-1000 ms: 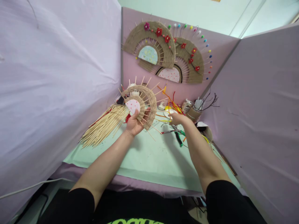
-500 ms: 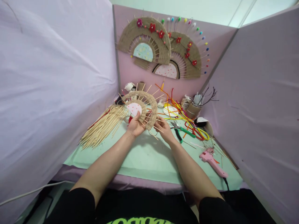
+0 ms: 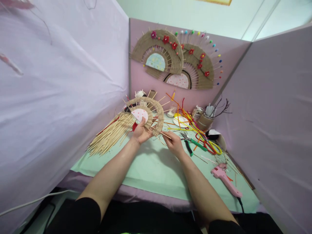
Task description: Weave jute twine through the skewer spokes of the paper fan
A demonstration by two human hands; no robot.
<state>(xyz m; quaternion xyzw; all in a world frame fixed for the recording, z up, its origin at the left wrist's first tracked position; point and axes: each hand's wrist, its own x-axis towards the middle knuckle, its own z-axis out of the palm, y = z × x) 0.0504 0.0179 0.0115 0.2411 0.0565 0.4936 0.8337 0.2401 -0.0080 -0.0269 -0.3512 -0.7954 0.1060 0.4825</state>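
My left hand point(image 3: 140, 132) grips a half-round woven twine fan point(image 3: 156, 112) by its lower edge and holds it upright over the mint-green mat point(image 3: 156, 165). The fan has a pink dotted centre and thin wooden sticks poking out all round. My right hand point(image 3: 172, 143) sits just right of it, fingers pinched on one stick point(image 3: 163, 133) at the fan's lower right edge. A loose bundle of wooden sticks point(image 3: 110, 133) lies fanned out to the left of my left hand.
Two finished fans with red flowers point(image 3: 175, 60) hang on the back partition. Coloured pipe cleaners point(image 3: 195, 128), green-handled pliers point(image 3: 190, 143), a cup of tools point(image 3: 206, 118) and a pink glue gun point(image 3: 225, 177) lie on the right. Purple partitions close in both sides.
My right hand came back from the pipe cleaners at the right to the fan's lower edge and pinched a stick. The left hand kept its grip on the fan.
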